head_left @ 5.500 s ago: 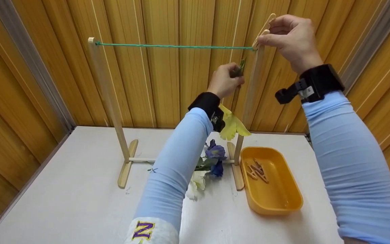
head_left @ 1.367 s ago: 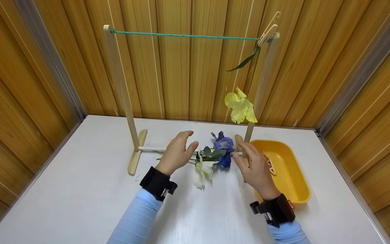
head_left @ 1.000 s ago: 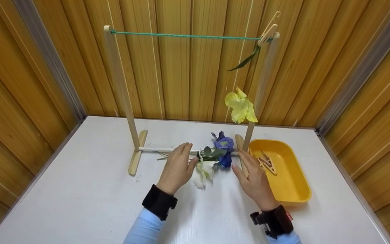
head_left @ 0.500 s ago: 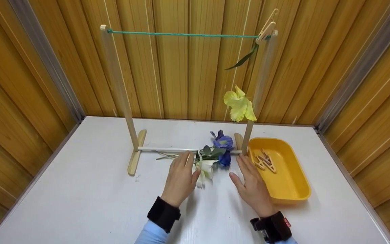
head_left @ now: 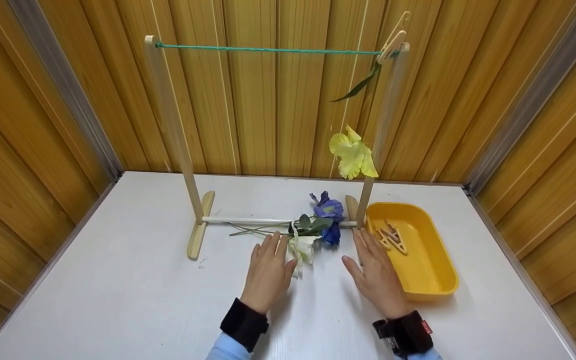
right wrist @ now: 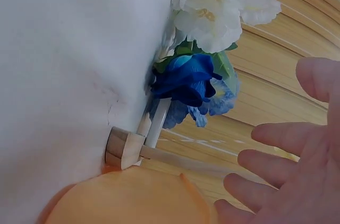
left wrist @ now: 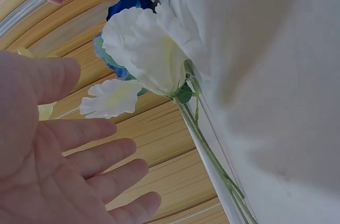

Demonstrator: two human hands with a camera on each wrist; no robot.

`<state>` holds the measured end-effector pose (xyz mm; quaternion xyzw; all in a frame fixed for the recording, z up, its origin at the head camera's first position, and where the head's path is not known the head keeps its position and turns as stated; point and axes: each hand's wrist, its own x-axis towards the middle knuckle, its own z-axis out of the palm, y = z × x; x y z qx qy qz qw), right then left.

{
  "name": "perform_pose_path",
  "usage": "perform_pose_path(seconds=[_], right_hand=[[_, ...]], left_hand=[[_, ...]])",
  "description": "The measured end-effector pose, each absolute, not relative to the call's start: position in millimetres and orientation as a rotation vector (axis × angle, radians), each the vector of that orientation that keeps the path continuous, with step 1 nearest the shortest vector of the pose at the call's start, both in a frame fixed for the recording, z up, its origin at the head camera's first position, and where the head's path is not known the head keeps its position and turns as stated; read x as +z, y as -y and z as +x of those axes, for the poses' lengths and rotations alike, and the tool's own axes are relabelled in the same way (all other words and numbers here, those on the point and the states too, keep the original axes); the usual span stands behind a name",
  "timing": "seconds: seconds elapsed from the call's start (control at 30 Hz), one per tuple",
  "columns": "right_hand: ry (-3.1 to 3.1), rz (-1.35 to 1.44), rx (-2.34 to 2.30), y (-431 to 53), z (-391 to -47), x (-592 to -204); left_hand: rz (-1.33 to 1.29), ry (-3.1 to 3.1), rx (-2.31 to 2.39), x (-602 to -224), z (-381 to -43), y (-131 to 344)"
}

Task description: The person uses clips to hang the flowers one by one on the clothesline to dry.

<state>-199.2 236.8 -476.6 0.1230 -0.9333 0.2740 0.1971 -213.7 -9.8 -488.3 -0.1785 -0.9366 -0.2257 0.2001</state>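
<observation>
My left hand (head_left: 268, 275) hovers palm down, fingers straight and holding nothing, just left of a white flower (head_left: 304, 248). On the other side my right hand (head_left: 379, 277) is likewise outstretched, between the flowers and the yellow tray (head_left: 435, 250). Behind the white flower lie a purple flower (head_left: 329, 210) and a dark blue flower (right wrist: 186, 78), their stems (head_left: 250, 230) pointing left. A yellow flower (head_left: 352, 154) hangs upside down beside the right post. Its leaf (head_left: 360, 89) shows below a wooden clothespin (head_left: 392, 47), which is clipped on the green string (head_left: 268, 49).
The string runs between a left wooden post (head_left: 178, 135) and a right wooden post (head_left: 385, 115). A white rod (head_left: 248, 220) joins their feet. Several clothespins (head_left: 393, 239) lie in the tray. Wood-look panels (head_left: 253, 110) enclose the white table (head_left: 118, 280).
Earlier my right hand held the clothespin at the string's right end and my left held a green stem below it. Now the yellow flower hangs there; both hands have come down, drawing slightly back lately.
</observation>
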Motion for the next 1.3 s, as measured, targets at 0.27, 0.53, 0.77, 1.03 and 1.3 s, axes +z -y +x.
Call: perform_pose_path(seconds=[0.27, 0.53, 0.77, 1.03, 1.3], right_hand=[[2.716, 0.201, 0.840, -252.8, -202.9, -469.7], [2.808, 0.143, 0.874, -274.0, -206.3, -457.2], [2.922, 0.082, 0.892, -293.1, -211.6, -438.7], [3.028, 0.151, 0.752, -323.4, -231.5, -421.0], [3.241, 0.119, 0.649, -345.2, -259.2, -409.6]], left_hand=[[-0.545, 2.583, -0.535, -485.6, -210.7, -3.2], [-0.628, 2.528, -0.451, -475.7, -201.3, -27.6], [-0.741, 2.583, -0.434, -465.9, -199.7, -57.1], [-0.877, 2.602, -0.289, -456.3, -207.7, -90.0], [-0.951, 2.641, -0.189, -450.7, -213.4, -115.9]])
